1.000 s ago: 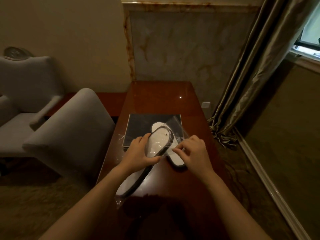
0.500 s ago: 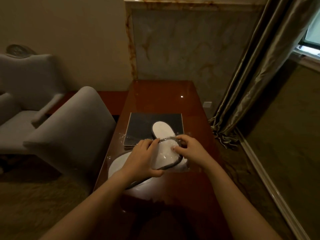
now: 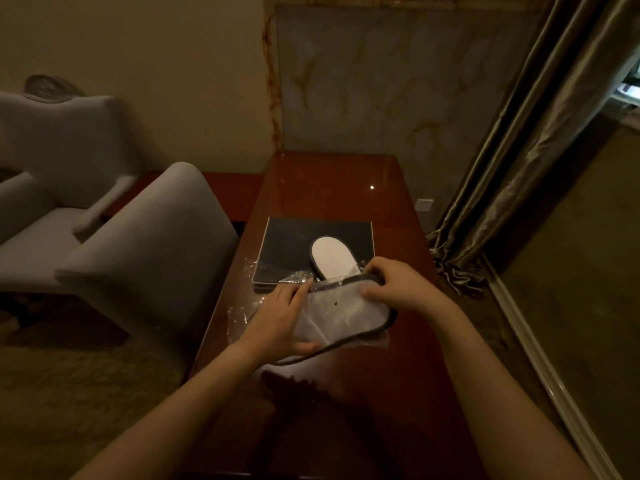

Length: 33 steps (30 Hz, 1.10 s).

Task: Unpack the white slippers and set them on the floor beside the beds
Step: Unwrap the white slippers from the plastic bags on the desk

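Slippers sit mid-bench: one lies bare on the dark mat, the other is held above the wood, left hand clamped on its wrapper and right hand pinching its trim to strip the plastic.

Hotel guest room: upholstered grey armchairs, polished wooden counter, marble wall panel, heavy curtains, carpeted floor.
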### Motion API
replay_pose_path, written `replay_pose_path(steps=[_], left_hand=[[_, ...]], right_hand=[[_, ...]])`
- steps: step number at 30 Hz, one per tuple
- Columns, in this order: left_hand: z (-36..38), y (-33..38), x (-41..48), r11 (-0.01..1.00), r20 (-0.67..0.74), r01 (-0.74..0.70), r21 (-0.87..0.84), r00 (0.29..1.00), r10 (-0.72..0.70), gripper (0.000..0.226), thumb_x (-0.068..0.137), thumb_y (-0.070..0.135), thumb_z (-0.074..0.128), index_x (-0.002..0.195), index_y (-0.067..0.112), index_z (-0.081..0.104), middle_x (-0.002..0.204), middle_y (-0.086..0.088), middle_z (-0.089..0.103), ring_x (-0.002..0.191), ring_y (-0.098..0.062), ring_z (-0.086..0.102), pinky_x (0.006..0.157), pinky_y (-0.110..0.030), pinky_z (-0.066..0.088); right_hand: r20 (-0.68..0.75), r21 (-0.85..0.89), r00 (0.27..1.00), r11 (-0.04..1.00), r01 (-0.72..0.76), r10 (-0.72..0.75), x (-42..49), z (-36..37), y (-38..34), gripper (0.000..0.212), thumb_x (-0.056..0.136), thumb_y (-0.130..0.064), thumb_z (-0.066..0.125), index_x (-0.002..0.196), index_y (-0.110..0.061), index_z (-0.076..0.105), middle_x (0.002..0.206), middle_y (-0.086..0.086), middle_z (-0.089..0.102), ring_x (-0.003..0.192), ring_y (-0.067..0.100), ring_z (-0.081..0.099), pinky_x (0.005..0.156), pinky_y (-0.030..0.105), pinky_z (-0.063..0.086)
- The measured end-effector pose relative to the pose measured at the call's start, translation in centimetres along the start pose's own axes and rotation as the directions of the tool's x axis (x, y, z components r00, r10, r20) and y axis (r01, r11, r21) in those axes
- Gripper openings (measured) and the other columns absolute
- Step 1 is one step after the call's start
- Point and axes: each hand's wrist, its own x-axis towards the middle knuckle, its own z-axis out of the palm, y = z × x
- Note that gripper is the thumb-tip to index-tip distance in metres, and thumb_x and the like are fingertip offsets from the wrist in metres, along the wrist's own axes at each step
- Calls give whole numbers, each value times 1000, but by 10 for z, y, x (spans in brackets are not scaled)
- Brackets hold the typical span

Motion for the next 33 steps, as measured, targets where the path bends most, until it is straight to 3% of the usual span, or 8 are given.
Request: replay_pose_path(steps=[4, 6, 10, 15, 22, 33], left_hand=[[12, 7, 4, 999, 39, -25, 34, 999, 24, 108, 65, 71, 54, 149, 17, 14, 142, -4, 36, 125, -18, 38, 107, -32, 37], [13, 7, 6, 999, 43, -25, 27, 999, 24, 107, 65, 69, 56, 149, 18, 15, 141, -4, 37, 124, -18, 39, 106, -31, 37], [11, -8, 7, 998, 11, 23, -51, 1000, -22, 100, 65, 53, 69, 147, 19, 23, 137, -5, 44, 121, -20, 45, 101, -30, 40], [13, -34, 3, 958, 53, 219, -187, 976, -212, 99, 66, 40, 76, 146, 20, 22, 138, -8, 46, 124, -24, 46, 101, -35, 42], [28, -35, 14, 935, 96, 249, -255, 968, -231, 93, 70, 29, 76, 147, 22, 23, 136, -5, 48, 121, -20, 47, 99, -34, 44], [58, -36, 37, 934, 168, 322, -155, 940, -296, 81, 79, 26, 66, 147, 21, 23, 123, -7, 51, 109, -21, 50, 95, -34, 46]], right_hand=[[45, -329, 999, 944, 12, 3, 9, 10, -11, 30, 83, -24, 59, 113, -21, 54, 110, 4, 60, 89, 17, 57, 69, 25, 47], [37, -379, 997, 923, 73, -64, 13, 16, -13, 32, 84, -24, 59, 117, -23, 56, 115, 3, 62, 94, 18, 57, 71, 26, 46], [-39, -307, 988, 943, 132, -151, 12, 8, -8, 29, 85, -25, 58, 114, -27, 61, 111, -4, 65, 99, 14, 59, 80, 30, 50], [-120, -246, 981, 962, 118, -151, 4, -25, 7, 29, 82, -28, 60, 111, -28, 64, 113, -5, 65, 101, 12, 56, 86, 32, 48], [-168, -178, 979, 981, 81, -112, -8, -49, 22, 26, 81, -23, 60, 107, -24, 66, 108, -3, 67, 99, 12, 57, 89, 32, 46], [-292, -5, 956, 999, -40, 37, -25, -51, 46, 25, 81, -19, 63, 106, -24, 67, 93, -10, 57, 91, 6, 49, 82, 26, 36]])
